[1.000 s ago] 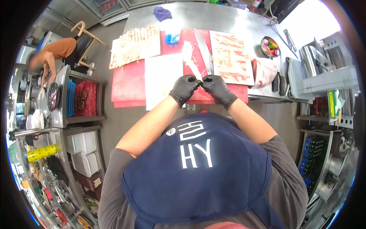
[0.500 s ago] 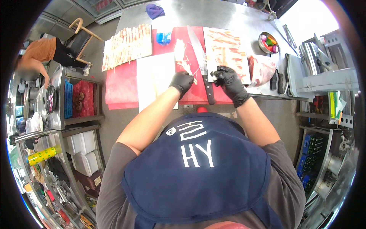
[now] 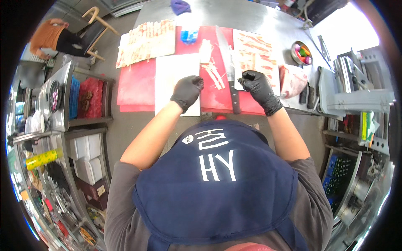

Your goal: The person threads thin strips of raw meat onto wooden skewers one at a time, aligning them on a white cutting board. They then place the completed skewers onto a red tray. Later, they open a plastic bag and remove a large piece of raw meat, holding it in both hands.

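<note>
Meat slices (image 3: 253, 47) lie unrolled on the rightmost board (image 3: 237, 79), apparently remaining, while seemingly finished rolls (image 3: 151, 33) line the leftmost board (image 3: 166, 52); left hand (image 3: 188, 90) and right hand (image 3: 258, 88) are curled, contents unclear.

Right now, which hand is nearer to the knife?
Right. The right hand is just right of the knife; the left hand is farther away on its left, over a white board.

Steel bench (image 3: 234, 16), near edge: knife (image 3: 227, 62) on red board (image 3: 217, 100).
Left hand (image 3: 187, 90) over white board (image 3: 167, 69); right hand (image 3: 256, 87) over near-left corner of sliced-meat board (image 3: 276, 83).
</note>
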`<state>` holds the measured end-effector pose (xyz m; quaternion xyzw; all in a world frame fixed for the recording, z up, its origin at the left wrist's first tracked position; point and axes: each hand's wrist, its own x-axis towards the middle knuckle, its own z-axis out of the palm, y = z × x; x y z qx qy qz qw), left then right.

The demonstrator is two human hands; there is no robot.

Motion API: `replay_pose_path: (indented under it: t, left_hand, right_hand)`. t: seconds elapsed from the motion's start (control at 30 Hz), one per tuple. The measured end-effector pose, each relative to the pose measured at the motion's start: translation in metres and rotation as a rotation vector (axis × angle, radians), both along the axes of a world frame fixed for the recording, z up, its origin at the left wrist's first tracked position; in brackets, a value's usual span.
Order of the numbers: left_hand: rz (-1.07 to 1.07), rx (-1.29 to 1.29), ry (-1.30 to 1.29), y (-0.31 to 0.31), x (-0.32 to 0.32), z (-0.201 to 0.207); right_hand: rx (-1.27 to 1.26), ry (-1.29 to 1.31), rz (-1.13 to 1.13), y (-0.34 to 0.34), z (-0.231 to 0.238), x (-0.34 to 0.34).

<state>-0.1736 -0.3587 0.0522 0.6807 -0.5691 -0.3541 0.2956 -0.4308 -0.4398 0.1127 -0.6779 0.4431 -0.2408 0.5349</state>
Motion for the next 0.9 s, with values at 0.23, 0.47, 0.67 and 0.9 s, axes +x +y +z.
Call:
replay_pose_path:
  t: [0.23, 0.47, 0.67, 0.9]
  left_hand:
    - [0.413, -0.164, 0.148, 0.088, 0.111, 0.011]
    - [0.552, -0.201, -0.076, 0.144, 0.134, 0.009]
    - [0.240, -0.344, -0.313, 0.145, 0.109, 0.013]
    - [-0.129, -0.288, -0.695, 0.084, 0.099, -0.002]
  right_hand:
    - [-0.313, 0.186, 0.433, 0.026, 0.002, 0.109]
    - [-0.603, 0.549, 0.721, 0.050, -0.037, 0.189]
    - [-0.561, 0.519, 0.475, 0.054, -0.046, 0.170]
    - [-0.926, 0.787, 0.710, 0.088, -0.060, 0.193]
